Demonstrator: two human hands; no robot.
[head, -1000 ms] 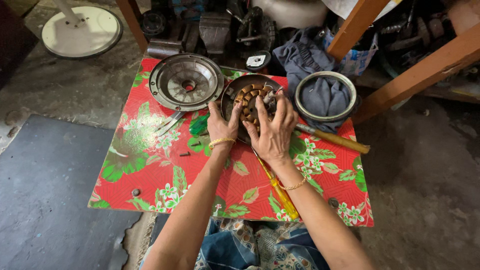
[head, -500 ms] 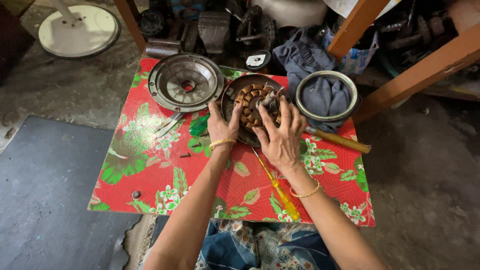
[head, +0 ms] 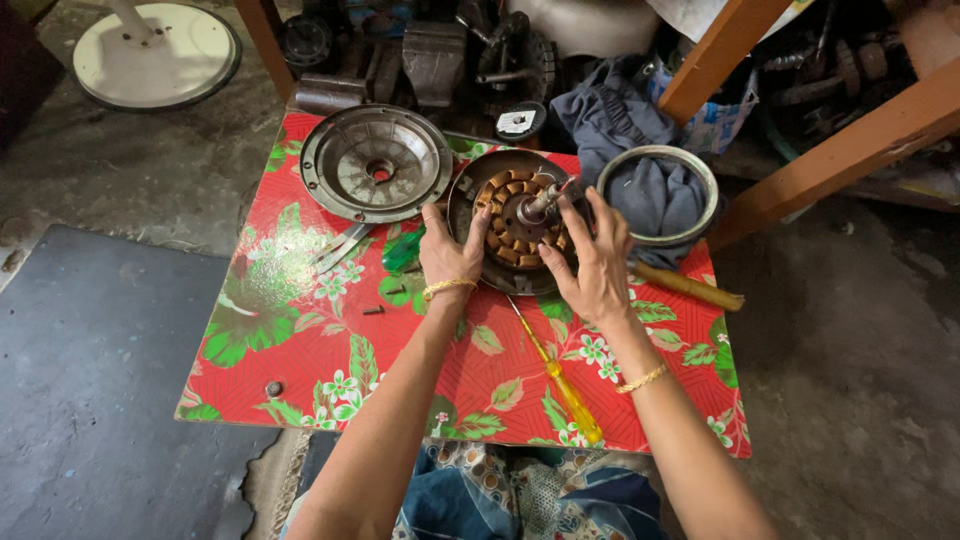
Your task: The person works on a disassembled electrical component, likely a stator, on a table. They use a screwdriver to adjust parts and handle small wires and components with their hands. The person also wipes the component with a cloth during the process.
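A round metal motor housing (head: 470,200) with a ring of copper windings (head: 505,215) and a short centre shaft sits at the far middle of a low table covered in red floral cloth (head: 290,350). My left hand (head: 450,250) grips the housing's near-left rim. My right hand (head: 595,265) holds its right side, fingers spread over the windings near the shaft. Both wrists wear thin gold bracelets.
A grey metal motor cover (head: 375,163) lies at the far left, small pliers (head: 340,247) below it. A yellow-handled screwdriver (head: 570,395) lies near the front edge. A metal ring with blue cloth (head: 657,193) and a wooden handle (head: 685,285) sit right. Clutter and orange wooden beams (head: 850,140) stand behind.
My right hand has slid to the right off the centre of the windings, baring the shaft. My left hand stays on the rim.
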